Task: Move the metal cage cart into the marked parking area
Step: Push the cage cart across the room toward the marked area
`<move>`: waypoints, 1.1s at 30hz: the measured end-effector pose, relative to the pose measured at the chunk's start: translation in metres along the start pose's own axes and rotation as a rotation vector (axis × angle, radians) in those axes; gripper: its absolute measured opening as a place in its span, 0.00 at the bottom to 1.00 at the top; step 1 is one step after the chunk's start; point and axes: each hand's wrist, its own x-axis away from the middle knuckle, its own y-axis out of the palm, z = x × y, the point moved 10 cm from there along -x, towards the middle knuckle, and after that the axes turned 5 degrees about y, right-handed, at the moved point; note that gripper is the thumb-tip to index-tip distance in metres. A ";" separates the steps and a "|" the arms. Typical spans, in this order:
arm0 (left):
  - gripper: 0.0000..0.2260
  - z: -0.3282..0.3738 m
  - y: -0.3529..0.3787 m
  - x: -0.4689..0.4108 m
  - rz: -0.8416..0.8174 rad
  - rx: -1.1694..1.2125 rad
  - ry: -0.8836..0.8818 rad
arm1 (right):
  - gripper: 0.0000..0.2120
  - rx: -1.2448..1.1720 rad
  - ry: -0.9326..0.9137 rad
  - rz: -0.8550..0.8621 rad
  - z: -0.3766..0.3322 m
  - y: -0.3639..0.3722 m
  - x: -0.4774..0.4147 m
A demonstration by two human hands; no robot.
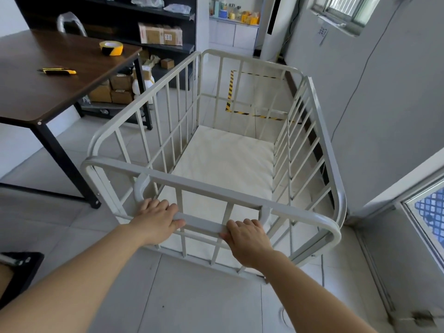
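A light grey metal cage cart (125, 116) with barred sides and a white floor panel stands right in front of me. Its push handle (204, 224) runs across the near end. My left hand (156, 218) is wrapped around the handle's left part, and my right hand (248, 240) grips its right part. Beyond the cart's far end, a rectangle of yellow-and-black striped tape (230, 92) marks the floor by the right wall; I see it through the bars.
A dark wooden table (48, 87) stands close on the left, holding a roll of striped tape (111, 48) and a utility knife (57, 71). Cardboard boxes (115, 90) sit under black shelving behind it. The wall (384, 116) runs close along the cart's right side.
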 end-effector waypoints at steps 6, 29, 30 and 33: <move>0.19 0.014 -0.014 -0.037 0.022 0.049 0.033 | 0.21 0.002 0.008 -0.015 0.031 -0.009 -0.027; 0.22 0.017 -0.067 -0.171 0.096 -0.012 0.041 | 0.21 0.010 0.054 -0.024 0.107 -0.038 -0.146; 0.22 0.016 -0.069 -0.177 0.093 -0.013 0.042 | 0.21 0.012 0.056 -0.024 0.109 -0.039 -0.152; 0.22 0.014 -0.076 -0.194 0.080 0.001 0.042 | 0.22 0.011 0.066 -0.032 0.116 -0.044 -0.169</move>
